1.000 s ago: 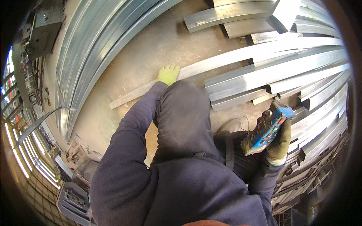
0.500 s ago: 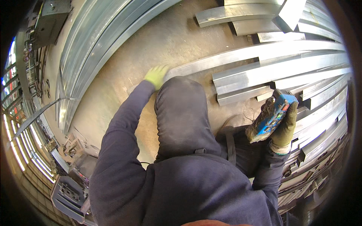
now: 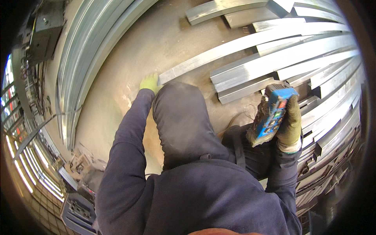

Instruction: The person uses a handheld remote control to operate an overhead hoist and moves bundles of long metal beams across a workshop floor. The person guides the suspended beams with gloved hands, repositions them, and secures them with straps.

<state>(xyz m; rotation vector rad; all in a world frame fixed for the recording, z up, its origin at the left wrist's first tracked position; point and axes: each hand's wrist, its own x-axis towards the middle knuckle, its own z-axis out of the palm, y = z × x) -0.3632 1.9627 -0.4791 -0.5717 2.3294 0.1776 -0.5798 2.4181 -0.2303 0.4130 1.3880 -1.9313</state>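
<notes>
My left hand, in a yellow-green glove, is at the near end of a long, shiny metal bar. Its fingers look bent and closed at the bar's end; part of the hand is hidden behind my raised knee. At right, my right hand, in a dirty olive glove, is wrapped around a blue remote control with coloured buttons. Grimy, torn-looking wrapping covers the control's left side and lower end. It is held tilted above my other leg.
Several metal profiles lie stacked to the right, with more lengths at the far right. Long curved-looking galvanised channels run along the left. My dark knee rises in the middle over the concrete floor. A grey bin stands lower left.
The view has shifted, so the bars sit further up and left. My left hand's fingers, stretched and blurred before, now look more bent at the bar's end. The remote control stays in my right hand.
</notes>
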